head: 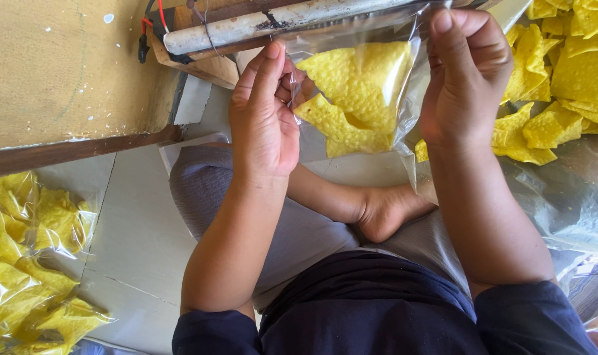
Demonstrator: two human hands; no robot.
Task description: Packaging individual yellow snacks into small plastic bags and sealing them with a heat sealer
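You hold 1 clear plastic bag (378, 98) up in front of you, its thin film glossy and creased, its top edge lying against the grey metal bar (279, 23) of a wooden-framed sealer. Inside sit about 4 yellow chips (358, 79), triangular, with a bubbled, rough surface. Your left hand (263, 118) has its grip pinched together on the bag's left edge; your right hand (466, 72) has its grip clamped on the right edge, fingers curled over the film. Below are your folded legs in grey cloth and 1 bare foot (384, 213) on the pale floor. To the right lies a loose heap of the same chips (568, 72) on clear sheeting. At lower left lie several filled bags (29, 263); their exact number is unclear.
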